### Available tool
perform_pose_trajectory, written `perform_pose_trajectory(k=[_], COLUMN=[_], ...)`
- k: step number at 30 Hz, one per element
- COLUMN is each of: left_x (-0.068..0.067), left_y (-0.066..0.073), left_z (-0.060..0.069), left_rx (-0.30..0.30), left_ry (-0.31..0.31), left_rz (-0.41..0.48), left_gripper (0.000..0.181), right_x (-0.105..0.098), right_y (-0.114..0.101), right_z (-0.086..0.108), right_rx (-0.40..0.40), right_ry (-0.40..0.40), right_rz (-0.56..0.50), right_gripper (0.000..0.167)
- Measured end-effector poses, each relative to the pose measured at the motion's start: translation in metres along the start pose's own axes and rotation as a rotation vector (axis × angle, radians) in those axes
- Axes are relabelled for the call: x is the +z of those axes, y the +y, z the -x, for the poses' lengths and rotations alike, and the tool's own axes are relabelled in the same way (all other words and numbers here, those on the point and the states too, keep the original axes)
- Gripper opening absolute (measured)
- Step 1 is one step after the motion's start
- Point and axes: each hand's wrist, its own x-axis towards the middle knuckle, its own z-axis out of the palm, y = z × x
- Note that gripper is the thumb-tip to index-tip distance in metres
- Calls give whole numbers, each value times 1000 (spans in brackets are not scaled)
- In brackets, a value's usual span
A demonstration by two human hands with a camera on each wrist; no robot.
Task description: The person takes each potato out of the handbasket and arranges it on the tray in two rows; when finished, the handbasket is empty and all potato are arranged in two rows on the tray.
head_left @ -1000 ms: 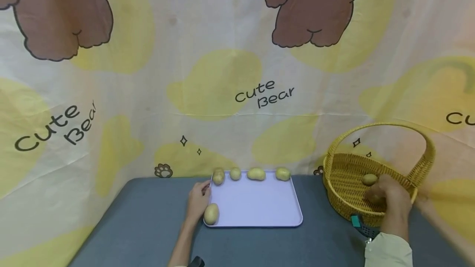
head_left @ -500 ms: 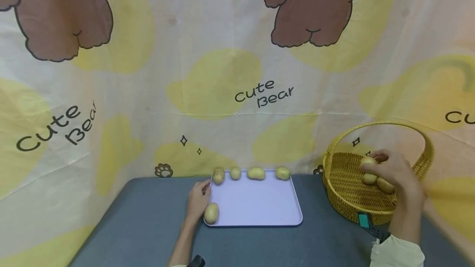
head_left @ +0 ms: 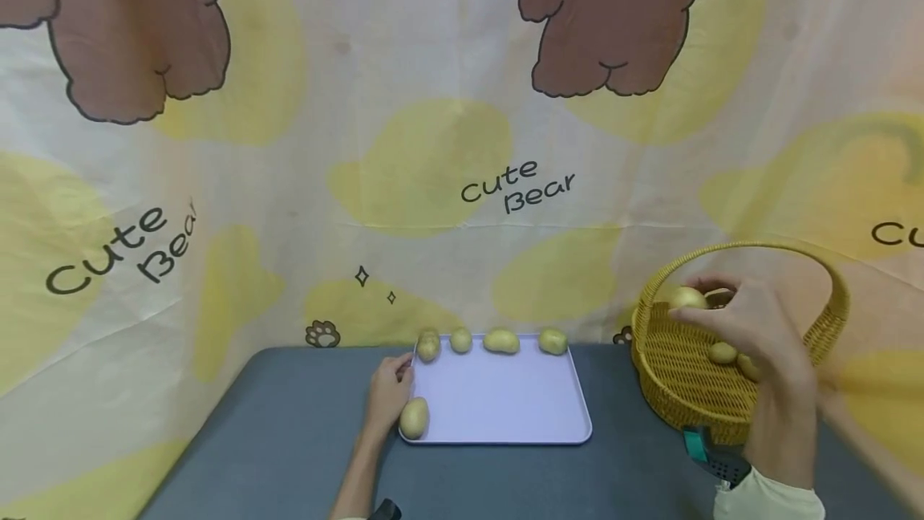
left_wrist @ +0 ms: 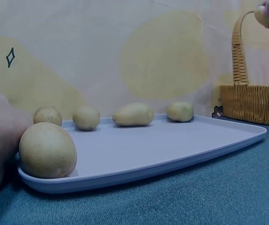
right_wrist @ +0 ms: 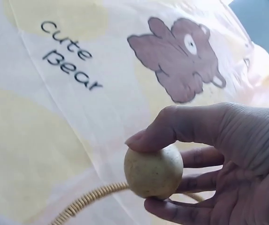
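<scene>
A potato (right_wrist: 153, 171) is pinched between the thumb and fingers of my right hand (head_left: 758, 327), lifted above the basket's floor in the head view. Below it, two more potatoes lie in the yellow wicker basket (head_left: 671, 400), one (head_left: 723, 353) fully visible and the other (head_left: 748, 367) partly behind my wrist. At the left edge of the white tray (head_left: 505, 400), my left hand (head_left: 390, 392) grips the rim; its fingertips are partly hidden. One potato (left_wrist: 48, 151) sits in the tray's near left corner beside that hand. Several others, such as an oblong one (head_left: 501, 341), line the far edge.
The basket's tall arched handle (head_left: 751, 245) rises around my right hand. Tray and basket stand apart on a dark blue-grey tabletop (head_left: 303, 424). Behind the table hangs a printed cloth (head_left: 419, 167) with bears and lettering.
My right hand has picked a potato out of the basket, raised it and moved it leftward. My left hand stays at the tray's edge.
</scene>
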Motion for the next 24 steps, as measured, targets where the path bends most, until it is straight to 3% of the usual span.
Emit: perform_pose_trajectory(k=[4,10,21,24], left_x=[2,1,0,1], left_y=[1,3,3,3], left_z=[-1,-1,0,-3], left_rx=[23,-22,-78,-58], left_ry=[18,-20,-44,-41], left_rz=[1,1,-5,-1], left_gripper=[31,32,31,31], right_x=[12,32,86,105], right_y=[-17,-38,-63,-69], right_z=[-2,-6,-13,-17], right_rx=[-46,-137,-220,-270], right_ry=[-26,-61,-254,-291], right_rz=[42,36,-40,-35], right_gripper=[43,42,45,42])
